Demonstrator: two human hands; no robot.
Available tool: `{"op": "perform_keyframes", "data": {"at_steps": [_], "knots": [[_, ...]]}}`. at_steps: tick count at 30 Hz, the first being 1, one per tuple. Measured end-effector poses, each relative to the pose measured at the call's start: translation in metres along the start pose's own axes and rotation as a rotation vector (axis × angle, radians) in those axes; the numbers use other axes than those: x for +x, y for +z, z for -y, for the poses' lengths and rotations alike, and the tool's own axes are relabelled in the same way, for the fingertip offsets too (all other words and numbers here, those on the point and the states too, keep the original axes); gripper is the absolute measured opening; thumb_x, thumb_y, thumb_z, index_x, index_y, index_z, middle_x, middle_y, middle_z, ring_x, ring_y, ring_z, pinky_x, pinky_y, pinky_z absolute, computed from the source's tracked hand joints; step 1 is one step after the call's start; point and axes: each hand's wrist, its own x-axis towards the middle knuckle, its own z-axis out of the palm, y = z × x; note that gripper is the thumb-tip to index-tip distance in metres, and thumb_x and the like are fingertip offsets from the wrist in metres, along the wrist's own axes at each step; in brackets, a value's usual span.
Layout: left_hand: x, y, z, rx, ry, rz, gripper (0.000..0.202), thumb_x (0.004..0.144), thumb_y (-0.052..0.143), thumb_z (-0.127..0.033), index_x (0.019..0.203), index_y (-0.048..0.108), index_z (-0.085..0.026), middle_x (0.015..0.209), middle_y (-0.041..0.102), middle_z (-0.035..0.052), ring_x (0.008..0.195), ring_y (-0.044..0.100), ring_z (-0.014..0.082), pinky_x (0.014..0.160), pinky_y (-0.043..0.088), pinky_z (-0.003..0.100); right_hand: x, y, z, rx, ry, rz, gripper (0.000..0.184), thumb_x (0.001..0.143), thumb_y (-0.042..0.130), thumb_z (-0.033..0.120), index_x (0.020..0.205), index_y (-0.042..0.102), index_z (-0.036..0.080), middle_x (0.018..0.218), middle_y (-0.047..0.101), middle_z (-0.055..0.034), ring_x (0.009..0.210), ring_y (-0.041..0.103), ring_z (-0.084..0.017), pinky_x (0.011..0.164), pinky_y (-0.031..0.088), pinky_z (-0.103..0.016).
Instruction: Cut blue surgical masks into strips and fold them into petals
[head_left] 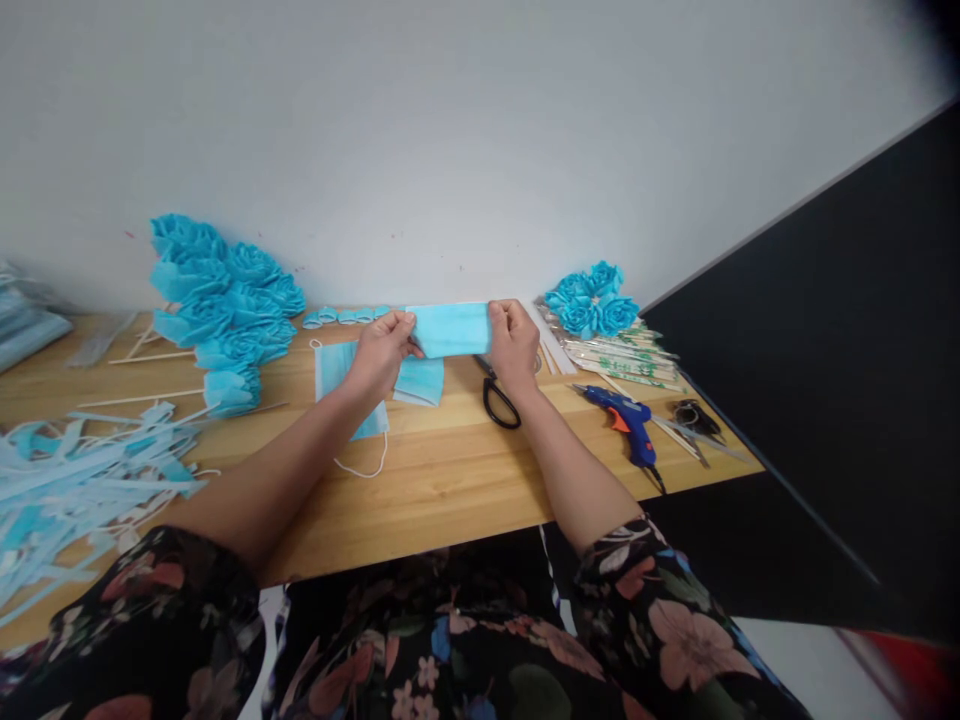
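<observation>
A light-blue piece of face mask fabric [451, 330] is stretched flat between my two hands, above the table. My left hand [384, 350] pinches its left end, and my right hand [513, 342] is closed round the right end. Beneath my left hand lies a blue face mask [334, 368] with white ear loops. Another cut blue piece [420, 382] rests under the held fabric. Black-handled scissors [501, 404] lie beside my right hand, their blades partly hidden behind it.
Blue fabric roses [225, 290] on sticks are heaped at left, with more roses [592, 300] at right on wrapped sticks [622, 355]. A blue glue gun [628, 420] lies right. Cut strips [90, 490] cover the front left. Small blue rolls [346, 316] line the wall side of the wooden table [450, 480].
</observation>
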Motion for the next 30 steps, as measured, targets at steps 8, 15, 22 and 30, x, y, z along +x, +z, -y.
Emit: {"op": "perform_keyframes", "data": {"at_steps": [8,15,22,30], "knots": [[0.002,-0.003,0.007,0.006,0.021,-0.017,0.03,0.081,0.077,-0.036,0.073,0.054,-0.019,0.064,0.049,-0.0054,0.054,0.051,0.0072,0.053,0.049,0.02,-0.004,0.002,0.003,-0.008,-0.009,-0.012,0.04,0.097,0.043,0.056,0.077,0.052,0.023,0.072,0.054,0.0001,0.074,0.049,-0.017,0.069,0.038,-0.028],[0.001,-0.002,0.015,0.005,0.046,-0.008,0.028,0.078,0.078,-0.033,0.073,0.054,-0.018,0.066,0.054,-0.0048,0.058,0.054,0.008,0.054,0.049,0.02,-0.01,0.005,0.006,-0.015,-0.019,0.027,0.042,0.097,0.04,0.058,0.078,0.051,0.023,0.07,0.054,-0.0001,0.071,0.048,-0.017,0.068,0.037,-0.028],[0.005,-0.005,0.01,0.136,0.065,-0.035,0.029,0.08,0.076,-0.029,0.069,0.052,-0.019,0.058,0.051,-0.006,0.049,0.049,0.008,0.049,0.043,0.021,-0.007,0.004,0.005,-0.007,-0.031,0.043,0.039,0.097,0.042,0.055,0.078,0.052,0.023,0.071,0.055,-0.0002,0.072,0.049,-0.017,0.07,0.037,-0.029],[0.002,-0.003,0.012,0.101,0.15,-0.022,0.033,0.075,0.081,-0.036,0.069,0.053,-0.019,0.059,0.053,-0.0059,0.052,0.052,0.008,0.051,0.049,0.02,-0.009,0.007,0.004,0.008,-0.07,0.068,0.038,0.098,0.044,0.053,0.078,0.052,0.022,0.07,0.054,0.0014,0.071,0.048,-0.016,0.069,0.037,-0.028]]}}
